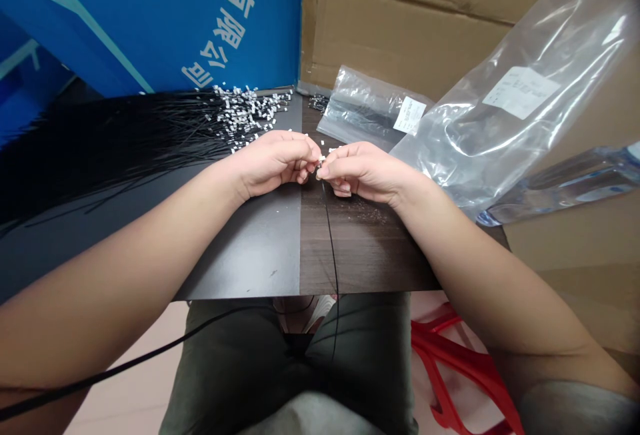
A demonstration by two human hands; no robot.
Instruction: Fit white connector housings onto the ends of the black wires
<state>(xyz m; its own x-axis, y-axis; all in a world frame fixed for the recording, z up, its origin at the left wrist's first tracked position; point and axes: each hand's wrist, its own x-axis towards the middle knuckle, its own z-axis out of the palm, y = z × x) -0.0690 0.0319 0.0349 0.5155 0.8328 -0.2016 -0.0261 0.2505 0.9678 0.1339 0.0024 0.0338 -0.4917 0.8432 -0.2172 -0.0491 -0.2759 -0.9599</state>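
Observation:
My left hand (273, 165) and my right hand (363, 172) meet above the dark tabletop (260, 255), their fingertips pinching a tiny white connector (319, 164). It sits on the end of a thin black wire (331, 242), which hangs down over the table's front edge towards my lap. Which fingers hold the connector and which hold the wire is hidden. To the left of my left hand, a large fan of black wires (125, 138) lies on the table, with their white-tipped ends (245, 112) bunched near the back.
A clear plastic bag of dark parts (367, 112) lies at the table's back right, and a larger labelled bag (520, 102) rests beyond its right edge. Behind stand a cardboard box (395, 15) and a blue printed board (150, 15). A red stool (460, 362) is below right.

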